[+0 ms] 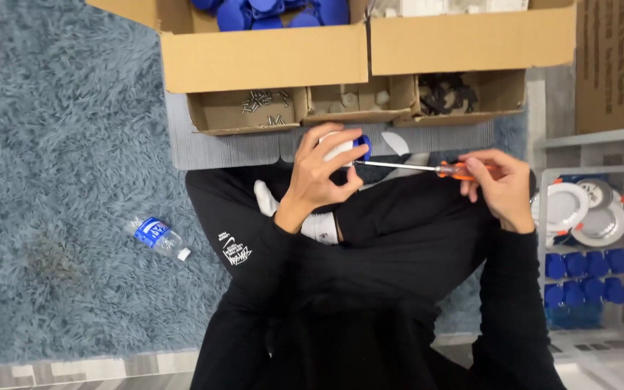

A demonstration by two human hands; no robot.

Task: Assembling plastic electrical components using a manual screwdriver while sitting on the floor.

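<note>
My left hand [319,170] grips a small round part [348,146], white with a blue back, held above my crossed legs. My right hand [496,184] holds a screwdriver [427,169] by its orange handle. Its thin metal shaft runs left and the tip meets the part in my left hand. Both arms are in black sleeves.
Small open cardboard boxes ahead hold screws [261,101], white pieces [359,97] and black pieces [445,92]. Larger boxes [269,54] behind hold blue parts. A clear crate [594,238] at right holds round silver and blue units. A plastic water bottle [157,237] lies on the grey-blue rug at left.
</note>
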